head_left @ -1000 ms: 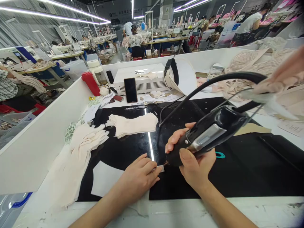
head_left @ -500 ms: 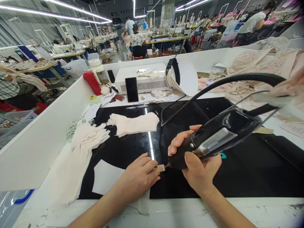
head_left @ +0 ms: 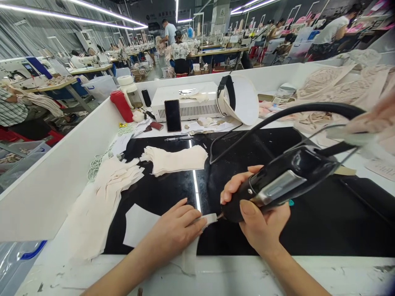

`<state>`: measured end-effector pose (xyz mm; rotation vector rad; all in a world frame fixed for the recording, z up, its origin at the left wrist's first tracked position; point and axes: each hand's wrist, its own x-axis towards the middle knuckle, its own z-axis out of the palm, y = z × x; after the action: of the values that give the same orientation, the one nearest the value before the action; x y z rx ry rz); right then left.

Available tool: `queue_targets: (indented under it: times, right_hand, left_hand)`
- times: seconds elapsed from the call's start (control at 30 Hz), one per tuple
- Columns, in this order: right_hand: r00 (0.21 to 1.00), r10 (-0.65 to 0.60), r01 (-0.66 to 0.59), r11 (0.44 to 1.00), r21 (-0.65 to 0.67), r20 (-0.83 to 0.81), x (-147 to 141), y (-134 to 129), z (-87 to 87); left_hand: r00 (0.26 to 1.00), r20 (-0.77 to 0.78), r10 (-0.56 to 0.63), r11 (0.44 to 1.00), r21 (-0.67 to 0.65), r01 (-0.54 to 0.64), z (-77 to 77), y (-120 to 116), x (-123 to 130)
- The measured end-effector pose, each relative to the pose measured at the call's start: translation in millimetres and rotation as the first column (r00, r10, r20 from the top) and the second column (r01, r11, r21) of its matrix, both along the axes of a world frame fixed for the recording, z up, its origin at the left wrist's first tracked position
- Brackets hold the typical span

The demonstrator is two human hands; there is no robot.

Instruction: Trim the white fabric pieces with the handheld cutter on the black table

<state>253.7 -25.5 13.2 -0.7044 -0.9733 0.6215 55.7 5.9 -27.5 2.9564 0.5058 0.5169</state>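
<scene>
My right hand (head_left: 262, 220) is wrapped round a black corded hand tool (head_left: 274, 181) with a silver lever on its side. The tool tilts down to the left, and its thin metal tip meets the end of a narrow pale fabric strip (head_left: 211, 218). My left hand (head_left: 177, 226) has its fingers closed over that strip on the glossy black work surface (head_left: 154, 189). The strip's underside is hidden by my fingers. A white curved sheet (head_left: 138, 224) lies partly under my left forearm. Beyond it rests a stack of cream fabric pieces (head_left: 175, 159).
More cream fabric (head_left: 98, 205) is piled at the left. A phone (head_left: 173, 116) leans on a white vented box (head_left: 191, 100), near a red bottle (head_left: 121, 106) and a visor (head_left: 237, 100). The tool's thick cable (head_left: 296, 107) arches right, where a blurred hand (head_left: 376, 119) shows.
The black tool and my right hand have shifted slightly right. More of the pale strip shows between my left fingers and the tool's tip.
</scene>
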Motion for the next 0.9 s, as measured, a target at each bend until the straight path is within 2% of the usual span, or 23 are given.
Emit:
queue_targets:
  times: [0.23,0.43,0.63,0.9]
  right_hand:
    - [1.0,0.019,-0.019,1.0,0.0,0.007,4.5,-4.1,-1.5]
    - [1.0,0.025,-0.025,1.0,-0.001,0.006,9.5,-5.6,-2.0]
    - [0.999,0.036,-0.036,0.999,-0.038,-0.001,9.3,-6.4,2.0]
    - [1.0,-0.017,0.018,0.999,-0.038,0.015,9.8,-6.5,2.7]
  left_hand:
    - [0.999,0.036,0.005,1.0,-0.011,-0.005,-0.8,-5.3,-6.2]
    - [0.998,0.054,0.038,0.998,-0.049,-0.035,-4.9,-6.9,-3.3]
    - [0.994,0.093,0.05,0.998,-0.031,-0.047,-5.8,-7.5,1.0]
    - [0.99,0.124,0.064,0.998,-0.017,-0.062,-4.3,-8.7,1.9]
